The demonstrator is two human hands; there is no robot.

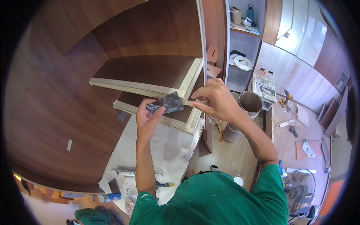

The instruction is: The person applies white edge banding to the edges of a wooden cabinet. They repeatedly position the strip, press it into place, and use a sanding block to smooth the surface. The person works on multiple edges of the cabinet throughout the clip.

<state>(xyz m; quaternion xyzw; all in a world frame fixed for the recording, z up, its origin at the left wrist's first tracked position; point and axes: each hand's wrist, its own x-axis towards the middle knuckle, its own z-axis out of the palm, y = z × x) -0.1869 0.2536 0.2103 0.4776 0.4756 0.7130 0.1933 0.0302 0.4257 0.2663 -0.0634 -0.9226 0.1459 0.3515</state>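
Observation:
My left hand (145, 122) grips a dark grey, rectangular flat plate (171, 102) with whitish smears, thumb on its face. The plate is held in front of the brown shelves, its right end near their corner. My right hand (217, 99) is closed in a pinch on a thin pale strip (187, 102) just right of the plate; whether the strip touches the plate I cannot tell. Pale bands run along the front and side edges of the upper shelf (150, 69) and the lower shelf (140, 100). My left hand partly covers the lower shelf's front edge.
Below the shelves is a white-covered surface (165, 140) with a caulking gun (129, 172) and a brush (165, 185). Cylindrical containers (250, 104) stand right of my right forearm. A yellow drill (286, 98) and a fan (300, 189) are farther right. Another person (93, 216) is at lower left.

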